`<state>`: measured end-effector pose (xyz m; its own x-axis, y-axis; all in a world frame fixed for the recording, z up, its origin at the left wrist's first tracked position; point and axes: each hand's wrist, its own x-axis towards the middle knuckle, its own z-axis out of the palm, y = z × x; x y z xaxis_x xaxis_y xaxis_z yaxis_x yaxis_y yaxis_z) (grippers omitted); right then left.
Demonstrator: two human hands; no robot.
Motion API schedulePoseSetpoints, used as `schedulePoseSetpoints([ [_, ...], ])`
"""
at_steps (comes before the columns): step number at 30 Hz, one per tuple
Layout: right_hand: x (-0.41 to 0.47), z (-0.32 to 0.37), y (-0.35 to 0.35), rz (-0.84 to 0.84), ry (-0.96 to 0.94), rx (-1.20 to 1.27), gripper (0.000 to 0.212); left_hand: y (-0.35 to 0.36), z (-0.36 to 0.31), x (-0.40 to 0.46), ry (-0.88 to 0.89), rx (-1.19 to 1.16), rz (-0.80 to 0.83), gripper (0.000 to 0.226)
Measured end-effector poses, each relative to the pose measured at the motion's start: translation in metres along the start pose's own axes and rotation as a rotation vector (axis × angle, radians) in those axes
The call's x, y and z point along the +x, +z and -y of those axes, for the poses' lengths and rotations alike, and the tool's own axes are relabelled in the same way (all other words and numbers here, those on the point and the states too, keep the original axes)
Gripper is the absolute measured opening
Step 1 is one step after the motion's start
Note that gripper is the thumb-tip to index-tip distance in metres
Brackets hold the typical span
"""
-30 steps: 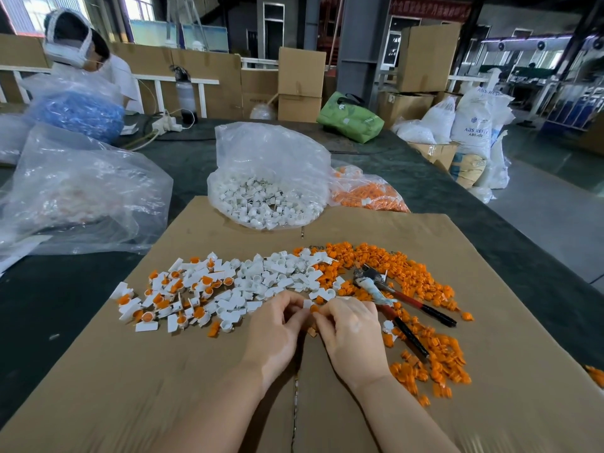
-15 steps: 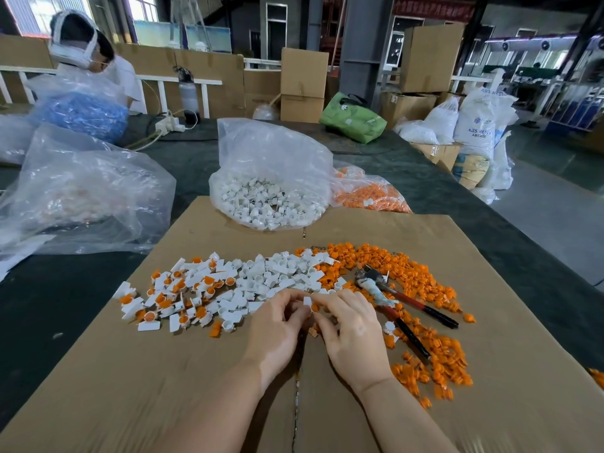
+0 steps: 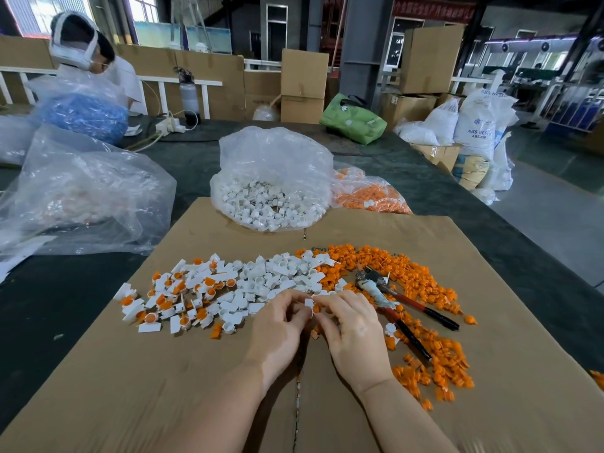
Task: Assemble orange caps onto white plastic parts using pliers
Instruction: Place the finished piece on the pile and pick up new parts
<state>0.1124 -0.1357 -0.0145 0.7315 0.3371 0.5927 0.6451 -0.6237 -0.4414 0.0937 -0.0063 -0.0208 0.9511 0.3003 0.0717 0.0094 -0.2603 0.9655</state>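
**Between both hands: one white part and one orange cap, held at the fingertips**

Between the fingertips, just above the cardboard sheet (image 3: 425, 243), the left hand (image 3: 277, 335) pinched a white plastic part (image 3: 309, 302), its fingers curled round it. The right hand (image 3: 354, 335) met it from the other side, fingers curled and pinching an orange cap (image 3: 316, 309) that touched the part. Just beyond the hands lay a heap of loose white parts (image 3: 277, 276), with capped pieces (image 3: 170, 295) farther left. Loose orange caps (image 3: 434, 354) spread to the right. The pliers (image 3: 392, 305) rested untouched among those caps, just beside the right hand, handles pointing right. Behind the sheet, on the dark desk (image 3: 58, 308), stood a clear bag of white parts (image 3: 271, 197) and, beside it, a bag of orange caps (image 3: 369, 194).
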Motion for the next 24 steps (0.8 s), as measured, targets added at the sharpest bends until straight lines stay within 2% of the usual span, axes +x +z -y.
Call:
schedulePoseSetpoints([
  [5, -0.0003, 0.0006, -0.0001, 0.016, 0.007, -0.008, 0.021, 0.0007, -0.0005, 0.0007, 0.010, 0.010, -0.011, 0.004],
  [20, 0.0008, -0.0013, 0.0016, 0.037, 0.012, -0.045, 0.018, -0.0009, 0.0015, 0.0038, 0.044, 0.035, 0.008, 0.004],
  [24, 0.0010, -0.0011, 0.0023, 0.021, -0.006, -0.068, 0.024, -0.0002, 0.0019, 0.0049, 0.039, 0.052, -0.004, 0.006],
])
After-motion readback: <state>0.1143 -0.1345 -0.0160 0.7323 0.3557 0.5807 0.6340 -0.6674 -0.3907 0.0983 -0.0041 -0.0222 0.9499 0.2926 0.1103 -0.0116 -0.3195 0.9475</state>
